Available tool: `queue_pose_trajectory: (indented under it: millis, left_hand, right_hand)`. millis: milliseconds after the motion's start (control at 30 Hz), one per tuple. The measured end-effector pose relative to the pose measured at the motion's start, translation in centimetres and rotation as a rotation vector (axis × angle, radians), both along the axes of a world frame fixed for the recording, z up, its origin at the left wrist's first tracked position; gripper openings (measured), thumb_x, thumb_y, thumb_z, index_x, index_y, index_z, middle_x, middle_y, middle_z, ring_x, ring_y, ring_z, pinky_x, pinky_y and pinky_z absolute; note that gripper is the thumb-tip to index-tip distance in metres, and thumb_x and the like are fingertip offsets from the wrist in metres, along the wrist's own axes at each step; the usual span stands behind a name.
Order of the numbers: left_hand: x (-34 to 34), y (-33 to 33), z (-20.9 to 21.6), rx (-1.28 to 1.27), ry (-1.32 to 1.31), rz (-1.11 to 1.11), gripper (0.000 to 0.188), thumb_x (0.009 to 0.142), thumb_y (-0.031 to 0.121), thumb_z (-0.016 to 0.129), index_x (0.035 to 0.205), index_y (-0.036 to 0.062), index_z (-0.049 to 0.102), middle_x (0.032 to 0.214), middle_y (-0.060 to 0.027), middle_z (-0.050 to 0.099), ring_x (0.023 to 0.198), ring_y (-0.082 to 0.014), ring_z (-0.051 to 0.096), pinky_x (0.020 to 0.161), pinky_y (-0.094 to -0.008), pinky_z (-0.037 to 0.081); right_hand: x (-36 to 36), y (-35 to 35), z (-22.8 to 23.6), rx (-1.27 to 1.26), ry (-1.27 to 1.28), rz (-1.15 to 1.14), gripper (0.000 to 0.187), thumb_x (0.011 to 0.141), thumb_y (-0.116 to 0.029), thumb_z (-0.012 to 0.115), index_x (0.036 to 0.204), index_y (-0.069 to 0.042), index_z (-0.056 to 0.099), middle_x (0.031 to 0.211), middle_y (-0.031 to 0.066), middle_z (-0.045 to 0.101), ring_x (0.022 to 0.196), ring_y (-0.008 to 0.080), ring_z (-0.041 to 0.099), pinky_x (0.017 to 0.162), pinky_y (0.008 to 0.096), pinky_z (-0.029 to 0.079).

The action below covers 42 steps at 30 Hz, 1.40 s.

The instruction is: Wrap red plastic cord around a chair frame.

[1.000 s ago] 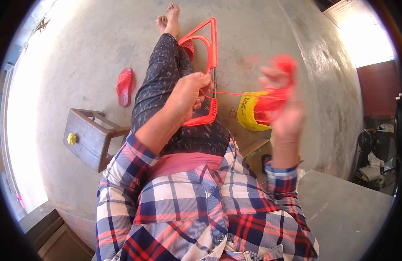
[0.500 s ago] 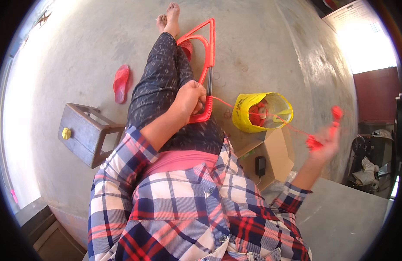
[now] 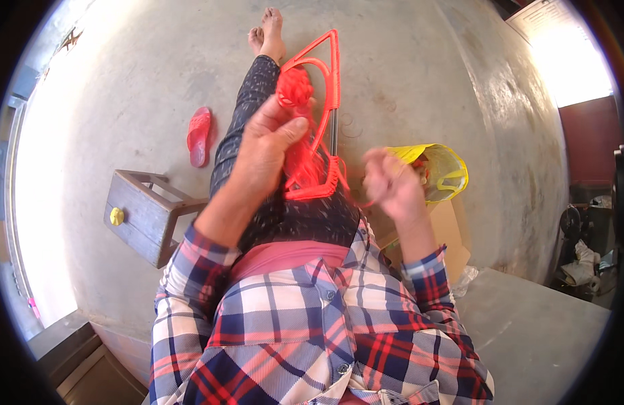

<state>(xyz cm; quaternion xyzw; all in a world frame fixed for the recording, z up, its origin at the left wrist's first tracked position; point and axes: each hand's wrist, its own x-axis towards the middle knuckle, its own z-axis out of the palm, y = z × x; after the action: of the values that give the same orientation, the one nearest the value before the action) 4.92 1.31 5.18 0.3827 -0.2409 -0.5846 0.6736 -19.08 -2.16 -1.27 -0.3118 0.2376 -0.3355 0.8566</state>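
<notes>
Left hand (image 3: pixel 268 145) is gripping a ball of red cord (image 3: pixel 295 88) over the red frame (image 3: pixel 322 115); right hand (image 3: pixel 391 185), blurred, grip unclear; open concrete floor (image 3: pixel 143 81) lying around.

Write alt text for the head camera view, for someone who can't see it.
A seated person in a plaid shirt works red cord onto a red frame lying on their lap; the left hand grips a cord bundle, the blurred right hand pinches a strand. A yellow bag, wooden stool and red sandal sit on the concrete floor.

Bright daylight, blown-out glare at upper right and left edge, motion-blurred hands, fisheye bending, black vignette corners.
</notes>
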Motion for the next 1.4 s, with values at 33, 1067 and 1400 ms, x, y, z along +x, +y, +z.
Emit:
queue_pose_trajectory:
  millis: [33, 1067, 1400]
  left_hand:
    - [2.0, -1.0, -2.3, -0.145, -0.459, 0.007, 0.024, 0.084, -0.004, 0.056, 0.104, 0.0062, 0.064, 0.093, -0.0047, 0.062, 0.088, -0.0178, 0.062, 0.079, -0.0318, 0.051]
    - [-4.6, -1.8, -11.1, 0.224, -1.023, 0.155, 0.046, 0.075, 0.011, 0.053, 0.12, 0.0016, 0.049, 0.105, -0.0101, 0.057, 0.097, -0.0213, 0.049, 0.097, -0.0331, 0.032]
    - [0.9, -1.7, -8.6, 0.176, -1.128, -0.202, 0.019, 0.093, 0.016, 0.06, 0.084, -0.001, 0.061, 0.059, 0.0031, 0.051, 0.058, -0.0036, 0.047, 0.052, -0.0237, 0.041]
  right_hand:
    - [-0.3, -1.5, 0.2, -0.031, -0.066, -0.069, 0.03, 0.091, -0.026, 0.061, 0.111, -0.003, 0.061, 0.068, -0.0037, 0.05, 0.052, 0.0035, 0.037, 0.043, 0.0192, 0.026]
    - [-1.2, 4.3, 23.6, -0.347, -0.665, 0.1, 0.018, 0.09, -0.009, 0.053, 0.081, -0.002, 0.039, 0.051, 0.0108, 0.046, 0.031, 0.0118, 0.03, 0.03, 0.0289, 0.019]
    - [0.3, -1.1, 8.0, -1.038, 1.035, 0.153, 0.01, 0.078, 0.004, 0.059, 0.083, -0.004, 0.063, 0.072, 0.0023, 0.056, 0.069, 0.0092, 0.056, 0.061, 0.0248, 0.044]
